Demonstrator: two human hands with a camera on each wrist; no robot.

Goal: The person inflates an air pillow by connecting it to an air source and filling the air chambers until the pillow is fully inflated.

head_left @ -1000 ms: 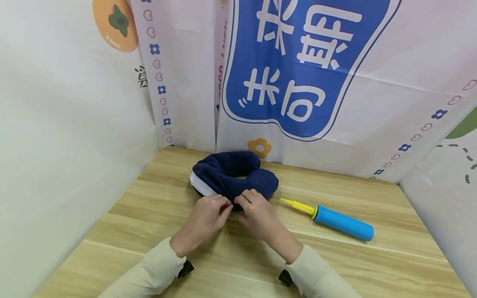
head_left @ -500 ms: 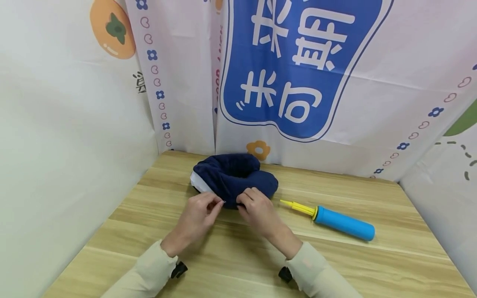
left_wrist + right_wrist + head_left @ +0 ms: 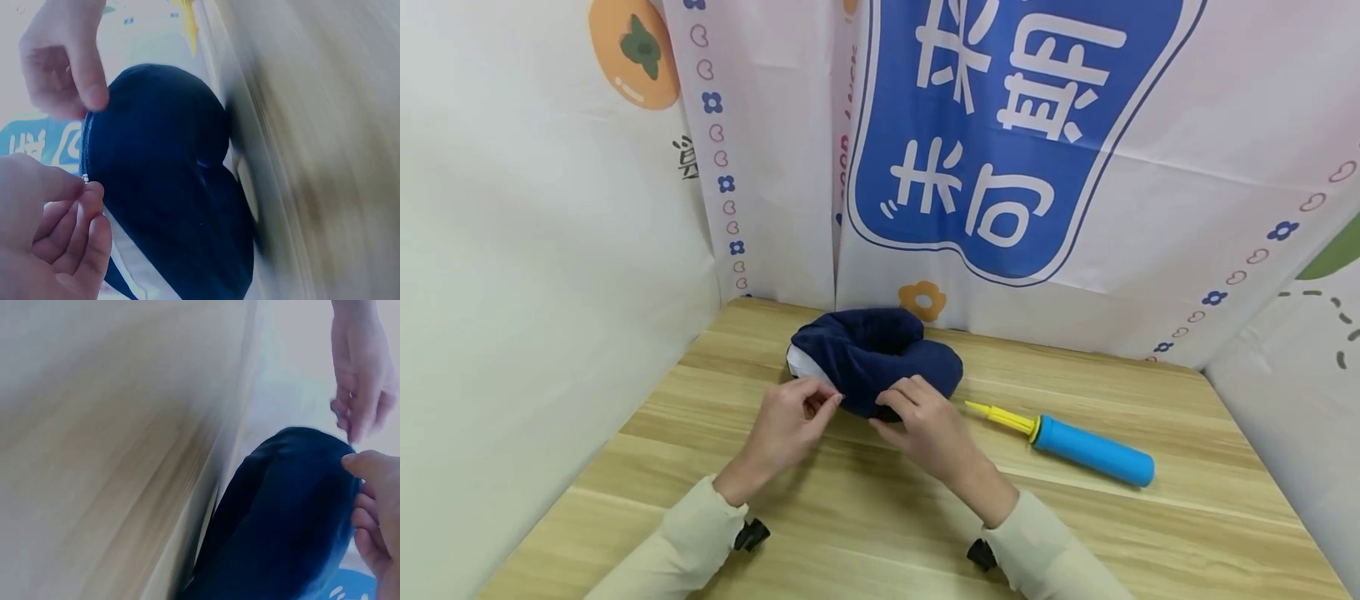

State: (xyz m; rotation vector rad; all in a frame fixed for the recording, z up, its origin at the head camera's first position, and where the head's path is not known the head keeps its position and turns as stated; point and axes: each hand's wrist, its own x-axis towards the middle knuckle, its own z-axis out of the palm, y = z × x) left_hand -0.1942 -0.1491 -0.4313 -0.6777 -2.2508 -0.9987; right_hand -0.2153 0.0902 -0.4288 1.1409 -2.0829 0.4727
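A navy U-shaped neck pillow lies on the wooden table, the opening of its U facing right. White lining shows through a gap in the cover's left side. My left hand pinches a small metal zipper pull between thumb and index finger at the end of that gap. Behind the pull, the closed zipper runs along the seam toward my right hand. That hand pinches the pillow's near edge, with thumb and forefinger at the seam.
A blue hand pump with a yellow nozzle lies right of the pillow. Printed white cloth hangs behind the table, and a white wall rises on the left. Black wrist straps show under both sleeves.
My left hand has moved left along the seam with the zipper pull, away from the right hand. The strip of white lining has grown shorter. My right hand has stayed near the same spot.
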